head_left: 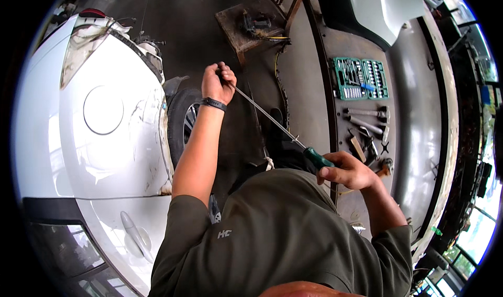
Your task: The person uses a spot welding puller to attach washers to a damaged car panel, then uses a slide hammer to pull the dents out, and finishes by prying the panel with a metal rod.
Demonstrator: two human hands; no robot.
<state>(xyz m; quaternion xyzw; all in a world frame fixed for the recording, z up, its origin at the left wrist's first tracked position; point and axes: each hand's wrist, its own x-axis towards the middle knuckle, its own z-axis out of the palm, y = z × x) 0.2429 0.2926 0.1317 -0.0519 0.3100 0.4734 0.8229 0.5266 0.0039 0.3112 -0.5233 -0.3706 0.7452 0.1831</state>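
Observation:
I hold a long screwdriver [272, 122] across my front. My right hand [350, 171] grips its green handle low at the right. My left hand [218, 83] is closed around the far end of the thin metal shaft, up near the rear wheel [184, 120] of a white car [105, 134]. A black band sits on my left wrist. The shaft runs diagonally between both hands above the dark floor.
The white car's side, fuel flap and door handle fill the left. A green socket set case [360, 78] and loose wrenches [367, 120] lie on the floor at right. A wooden chair [251, 24] with a tool on it stands ahead. Another white car part [382, 8] is top right.

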